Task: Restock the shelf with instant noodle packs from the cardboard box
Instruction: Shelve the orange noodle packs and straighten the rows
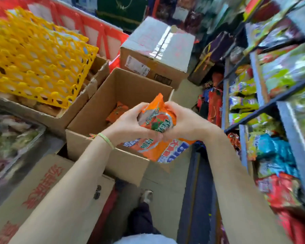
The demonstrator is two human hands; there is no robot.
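An orange instant noodle pack [157, 118] is held above the open cardboard box [125, 87]. My left hand [130, 124] grips its left side and my right hand [183, 122] grips its right side, fingers curled round it. A second orange pack [153, 148] with a blue-and-white edge hangs just below my hands. More orange packs [117, 111] lie deep inside the box. The blue metal shelf [253, 74] stands at the right, its levels filled with bright snack and noodle bags.
A yellow plastic egg tray [33, 55] rests on another carton at left. A sealed carton [157, 48] stands behind the open box, a printed carton [42, 191] in front. My foot [146, 196] is on the narrow floor strip. A red crate [99, 32] stands behind.
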